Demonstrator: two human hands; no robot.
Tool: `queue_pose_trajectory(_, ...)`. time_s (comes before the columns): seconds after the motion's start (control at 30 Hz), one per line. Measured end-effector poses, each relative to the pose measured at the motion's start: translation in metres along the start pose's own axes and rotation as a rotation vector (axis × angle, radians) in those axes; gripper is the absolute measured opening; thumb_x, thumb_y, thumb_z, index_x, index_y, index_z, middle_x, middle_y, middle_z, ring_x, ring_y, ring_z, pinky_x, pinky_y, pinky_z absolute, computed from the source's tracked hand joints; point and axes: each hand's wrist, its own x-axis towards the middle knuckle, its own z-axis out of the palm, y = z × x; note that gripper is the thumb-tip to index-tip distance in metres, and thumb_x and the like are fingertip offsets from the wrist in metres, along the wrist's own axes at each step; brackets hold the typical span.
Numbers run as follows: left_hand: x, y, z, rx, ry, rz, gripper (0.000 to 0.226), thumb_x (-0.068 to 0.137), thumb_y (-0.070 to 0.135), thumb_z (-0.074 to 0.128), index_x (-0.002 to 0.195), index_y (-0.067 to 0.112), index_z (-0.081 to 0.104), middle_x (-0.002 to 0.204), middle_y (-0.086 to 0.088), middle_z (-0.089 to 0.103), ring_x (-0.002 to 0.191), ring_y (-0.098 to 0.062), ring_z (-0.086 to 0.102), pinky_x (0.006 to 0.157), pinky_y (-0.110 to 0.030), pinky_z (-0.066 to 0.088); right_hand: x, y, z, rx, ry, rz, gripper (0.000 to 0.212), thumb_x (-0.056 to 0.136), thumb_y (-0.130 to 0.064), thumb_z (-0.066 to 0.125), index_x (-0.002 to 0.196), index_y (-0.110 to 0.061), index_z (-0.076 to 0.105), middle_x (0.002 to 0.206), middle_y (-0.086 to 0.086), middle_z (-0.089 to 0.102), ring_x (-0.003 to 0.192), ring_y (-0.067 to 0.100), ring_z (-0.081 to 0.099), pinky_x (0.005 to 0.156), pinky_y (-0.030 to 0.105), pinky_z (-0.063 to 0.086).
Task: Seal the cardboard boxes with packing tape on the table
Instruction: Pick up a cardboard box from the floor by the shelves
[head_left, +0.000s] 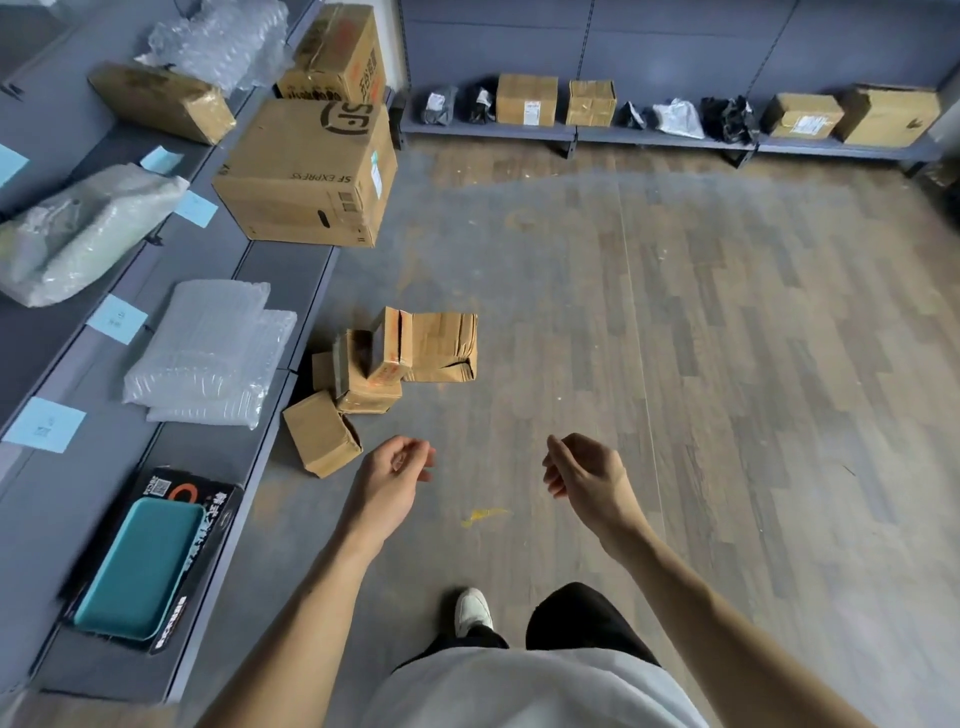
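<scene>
A heap of small cardboard boxes lies on the floor beside the low grey shelf, with one more small box tipped over nearest me. My left hand hangs just right of that box, fingers loosely curled, holding nothing. My right hand hovers over bare floor further right, also loosely curled and empty. Both hands are apart from the boxes. No packing tape shows in the view.
A large SF Express box and other boxes sit on the left shelf with bubble-wrap packs and a teal tray in a black box. More parcels line the far shelf. Wooden floor spreads to the right.
</scene>
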Motion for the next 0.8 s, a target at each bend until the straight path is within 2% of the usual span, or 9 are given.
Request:
queue_pose_trajectory(0.1, 0.025, 0.012, -0.007, -0.004, 0.002, 0.003, 0.019, 0.101, 0.023, 0.053, 0.093, 0.013, 0.068, 0.087, 0.004, 0.072, 0.074, -0.008, 0.067, 0.076, -0.027, 0.05, 0.028, -0.013, 0.012, 0.014, -0.003, 0.011, 0.037, 0.102, -0.022, 0.053, 0.08, 0.007, 0.063, 0.064, 0.009, 0.063, 0.056, 0.014, 0.058, 0.056, 0.026, 0.05)
queue_pose_trajectory(0.37, 0.101, 0.028, -0.017, -0.045, 0.057, -0.035, 0.017, 0.101, 0.018, 0.053, 0.095, 0.008, 0.067, 0.084, 0.001, 0.071, 0.069, -0.007, 0.064, 0.065, -0.016, 0.047, 0.122, -0.044, 0.036, 0.012, -0.068, 0.001, 0.039, 0.102, -0.022, 0.053, 0.081, 0.01, 0.062, 0.065, 0.014, 0.062, 0.056, 0.017, 0.056, 0.054, 0.027, 0.048)
queue_pose_trajectory(0.47, 0.131, 0.038, -0.019, -0.042, 0.069, -0.055, 0.017, 0.101, 0.019, 0.054, 0.095, 0.011, 0.068, 0.085, 0.001, 0.072, 0.069, -0.005, 0.066, 0.07, -0.02, 0.049, 0.164, -0.058, 0.044, -0.002, -0.092, -0.017, 0.038, 0.102, -0.022, 0.052, 0.081, 0.008, 0.063, 0.065, 0.011, 0.062, 0.055, 0.015, 0.056, 0.054, 0.026, 0.048)
queue_pose_trajectory(0.63, 0.183, 0.063, -0.02, -0.103, 0.148, -0.074, 0.015, 0.1, 0.017, 0.055, 0.096, 0.014, 0.068, 0.084, 0.0, 0.071, 0.075, -0.014, 0.065, 0.074, -0.025, 0.053, 0.237, -0.086, 0.056, -0.044, -0.178, -0.06, 0.037, 0.103, -0.022, 0.051, 0.082, 0.005, 0.064, 0.064, 0.008, 0.063, 0.054, 0.011, 0.057, 0.053, 0.024, 0.049)
queue_pose_trajectory(0.73, 0.209, 0.078, -0.022, -0.138, 0.192, -0.098, 0.014, 0.099, 0.016, 0.055, 0.093, 0.017, 0.068, 0.084, 0.0, 0.07, 0.076, -0.016, 0.064, 0.081, -0.034, 0.055, 0.278, -0.102, 0.065, -0.057, -0.235, -0.073, 0.036, 0.103, -0.022, 0.05, 0.082, 0.004, 0.064, 0.066, 0.009, 0.064, 0.054, 0.012, 0.057, 0.053, 0.025, 0.05)
queue_pose_trajectory(0.8, 0.225, 0.087, -0.025, -0.145, 0.238, -0.113, 0.013, 0.099, 0.018, 0.056, 0.092, 0.02, 0.068, 0.086, 0.0, 0.072, 0.08, -0.018, 0.066, 0.08, -0.032, 0.055, 0.305, -0.113, 0.073, -0.084, -0.288, -0.085, 0.035, 0.103, -0.023, 0.05, 0.082, 0.001, 0.065, 0.066, 0.008, 0.064, 0.055, 0.012, 0.057, 0.054, 0.026, 0.05)
